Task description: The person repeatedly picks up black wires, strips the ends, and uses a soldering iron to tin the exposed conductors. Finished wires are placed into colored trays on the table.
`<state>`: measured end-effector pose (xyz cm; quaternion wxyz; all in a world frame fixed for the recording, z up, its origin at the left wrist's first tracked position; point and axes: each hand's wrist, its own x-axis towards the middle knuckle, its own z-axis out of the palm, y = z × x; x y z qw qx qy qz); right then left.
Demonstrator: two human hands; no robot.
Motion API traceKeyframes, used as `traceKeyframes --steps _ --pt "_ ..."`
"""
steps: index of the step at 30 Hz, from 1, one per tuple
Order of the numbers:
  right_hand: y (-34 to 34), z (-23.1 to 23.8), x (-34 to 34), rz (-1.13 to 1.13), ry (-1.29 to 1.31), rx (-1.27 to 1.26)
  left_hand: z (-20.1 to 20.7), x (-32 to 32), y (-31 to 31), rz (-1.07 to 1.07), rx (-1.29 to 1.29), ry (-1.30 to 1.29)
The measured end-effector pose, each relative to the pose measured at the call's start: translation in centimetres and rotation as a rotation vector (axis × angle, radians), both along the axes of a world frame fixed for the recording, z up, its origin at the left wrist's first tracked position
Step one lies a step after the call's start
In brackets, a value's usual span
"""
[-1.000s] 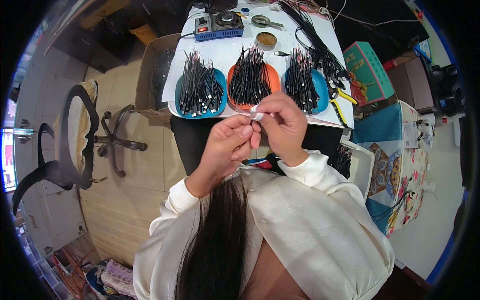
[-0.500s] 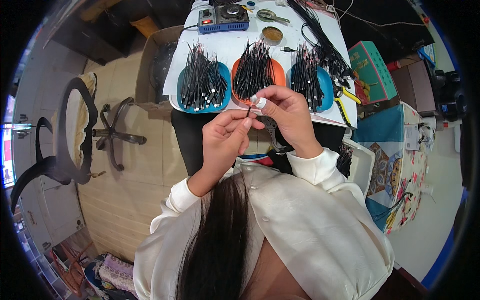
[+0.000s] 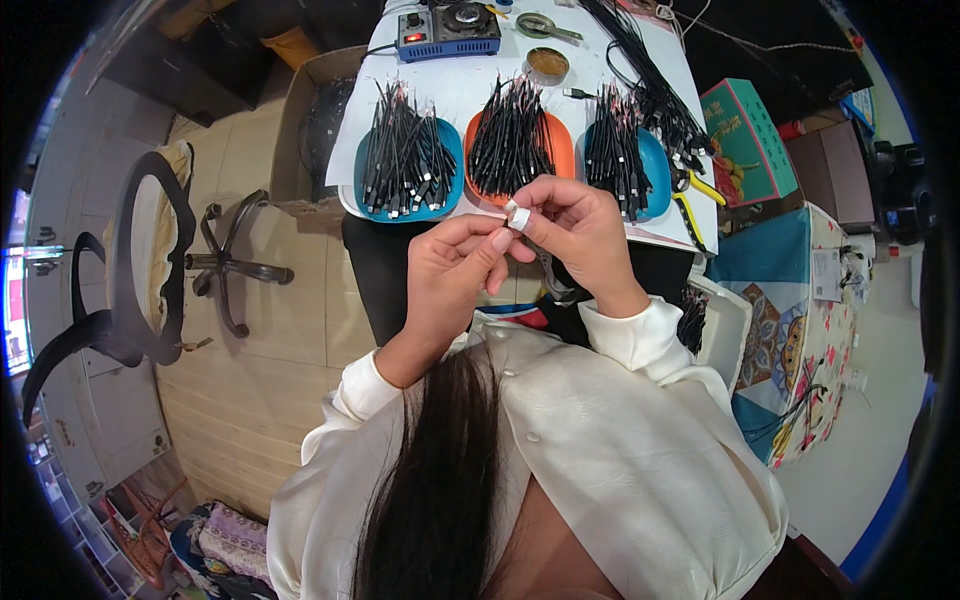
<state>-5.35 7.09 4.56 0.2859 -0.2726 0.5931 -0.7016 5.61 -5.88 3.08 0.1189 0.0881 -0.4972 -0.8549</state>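
Note:
Both my hands are raised in front of the table's near edge, fingertips together. My left hand (image 3: 455,270) pinches a short thin black cable (image 3: 511,226) between thumb and forefinger; little of it shows. My right hand (image 3: 575,235) has its thumb and forefinger closed at the cable's other end, which the fingers mostly hide. A white wrap (image 3: 519,218) covers the right thumb's tip. Just beyond the hands stand an orange tray (image 3: 562,150), a left blue tray (image 3: 452,140) and a right blue tray (image 3: 657,170), each heaped with short black cables (image 3: 508,140).
At the back of the white table (image 3: 590,60) stand a blue-sided heating unit (image 3: 450,35) with a lit red switch, a tin of amber material (image 3: 546,66) and a small handled metal dish (image 3: 538,27). Long black cables (image 3: 655,85) and yellow-handled pliers (image 3: 690,215) lie right. A swivel chair (image 3: 235,262) stands left.
The fingertips of both hands have drawn closer together, and less of the black cable shows between them. The view has shifted slightly; the trays stay put.

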Motion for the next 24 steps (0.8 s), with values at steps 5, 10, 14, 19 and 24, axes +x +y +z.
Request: traceKeyframes --steps 5,10,14,19,24 --pt "0.1 0.0 0.2 0.044 -0.152 -0.048 -0.3 0.1 0.3 0.026 0.129 0.044" --pt "-0.6 -0.5 1.0 0.140 -0.508 -0.239 -0.8 0.1 0.5 0.031 0.218 0.111" --pt "-0.6 -1.2 0.6 0.269 -0.679 -0.303 -0.9 0.6 0.1 0.070 -0.073 0.080" --pt "-0.6 -2.6 1.0 0.396 -0.852 -0.316 -1.5 0.8 -0.2 0.111 -0.407 0.187" --pt "-0.8 -3.0 -1.7 0.087 -0.309 0.079 -2.2 0.7 -0.5 0.106 -0.179 0.056"
